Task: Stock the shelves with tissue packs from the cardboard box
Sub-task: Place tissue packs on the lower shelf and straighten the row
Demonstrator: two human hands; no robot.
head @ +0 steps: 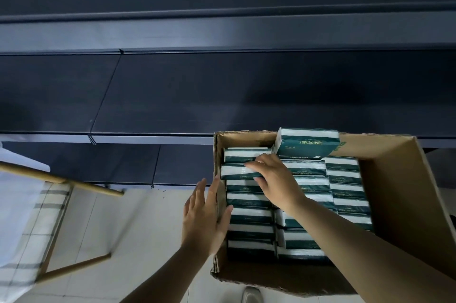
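My right hand (274,179) is in the cardboard box (399,194), fingers curled on a tissue pack (237,171) in the far left row, lifting its end above its neighbours. My left hand (204,219) is flat and released, fingers straight, pressing the outside of the box's left wall, thumb over the rim. The box holds rows of green-and-white packs on edge; one loose pack (308,142) sits tilted on top at the far end. Dark shelves (172,95) run just beyond the box. A wooden rack (61,179) with checked cloth stands left on the pale floor (138,228).

Left hand (206,216) flat, open; right hand (274,179) curled, gripping
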